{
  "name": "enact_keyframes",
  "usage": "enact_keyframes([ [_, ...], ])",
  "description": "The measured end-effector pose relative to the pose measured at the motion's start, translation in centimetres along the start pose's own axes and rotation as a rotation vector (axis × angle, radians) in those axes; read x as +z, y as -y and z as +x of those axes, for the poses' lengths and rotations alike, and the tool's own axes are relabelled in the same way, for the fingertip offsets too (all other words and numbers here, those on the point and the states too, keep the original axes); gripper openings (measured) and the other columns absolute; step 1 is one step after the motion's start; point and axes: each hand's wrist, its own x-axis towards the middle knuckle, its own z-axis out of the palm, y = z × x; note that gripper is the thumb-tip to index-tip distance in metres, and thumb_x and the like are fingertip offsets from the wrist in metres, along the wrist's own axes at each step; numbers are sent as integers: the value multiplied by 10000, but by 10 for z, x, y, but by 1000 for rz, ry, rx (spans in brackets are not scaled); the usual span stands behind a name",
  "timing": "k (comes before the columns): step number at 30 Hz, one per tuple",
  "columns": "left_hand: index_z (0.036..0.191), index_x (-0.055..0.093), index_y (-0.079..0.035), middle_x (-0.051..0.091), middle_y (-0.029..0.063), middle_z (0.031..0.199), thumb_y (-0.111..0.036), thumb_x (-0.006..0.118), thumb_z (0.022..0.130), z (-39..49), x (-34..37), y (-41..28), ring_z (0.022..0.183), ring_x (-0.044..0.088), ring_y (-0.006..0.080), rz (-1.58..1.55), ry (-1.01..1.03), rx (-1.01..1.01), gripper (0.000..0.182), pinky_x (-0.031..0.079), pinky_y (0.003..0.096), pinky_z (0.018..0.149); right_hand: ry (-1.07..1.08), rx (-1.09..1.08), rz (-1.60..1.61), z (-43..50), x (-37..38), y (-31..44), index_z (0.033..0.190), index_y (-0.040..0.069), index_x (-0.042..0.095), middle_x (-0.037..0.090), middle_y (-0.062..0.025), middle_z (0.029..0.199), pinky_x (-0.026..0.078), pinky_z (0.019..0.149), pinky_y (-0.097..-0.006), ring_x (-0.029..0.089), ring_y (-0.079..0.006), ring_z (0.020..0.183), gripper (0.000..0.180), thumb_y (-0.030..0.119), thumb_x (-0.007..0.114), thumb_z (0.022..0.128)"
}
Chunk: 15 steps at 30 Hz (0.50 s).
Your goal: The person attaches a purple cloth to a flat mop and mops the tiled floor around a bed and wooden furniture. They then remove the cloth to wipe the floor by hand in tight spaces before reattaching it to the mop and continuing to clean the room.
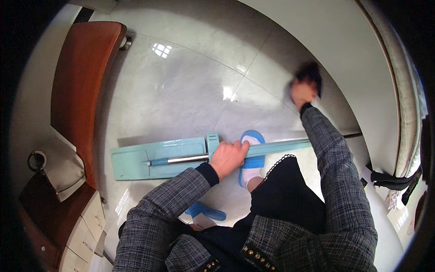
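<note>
My left hand [228, 157] is closed around a long teal plastic cleaning tool [129, 164], with its wide flat part on the left and a narrow part running right beneath my right forearm. A metal tube with a blue-grey tip [188, 158] lies over the flat part, beside that hand. Out at the upper right, my right hand [304, 91] is blurred and wrapped about a dark, soft-looking bundle [311, 73], whose kind I cannot tell. The tool crosses above my foot in a blue slipper [253, 162].
Pale tiled floor [176, 88] spreads in front of me. A reddish-brown wooden panel [83, 85] stands at the left, above white drawers [81, 234]. On the right are a pale surface [353, 68] and a mattress-like edge [409, 102]. Another blue slipper [212, 213] is below.
</note>
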Motion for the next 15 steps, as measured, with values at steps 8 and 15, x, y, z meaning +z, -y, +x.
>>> enact_keyframes([
  [8,1081,513,-62,569,86,754,-215,665,677,-50,-16,-1,622,617,248,42,-15,-72,458,482,370,594,-96,-1019,581,-113,-159,233,1205,159,552,466,-86,1279,327,912,-544,414,-309,1162,420,191,530,787],
  [15,1073,512,-74,563,73,763,-214,653,682,-67,-18,-5,658,616,234,-9,22,-59,438,481,360,599,302,-1568,1029,-149,-180,265,1068,189,652,570,-43,1155,365,940,-463,482,-254,1115,417,111,612,660],
])
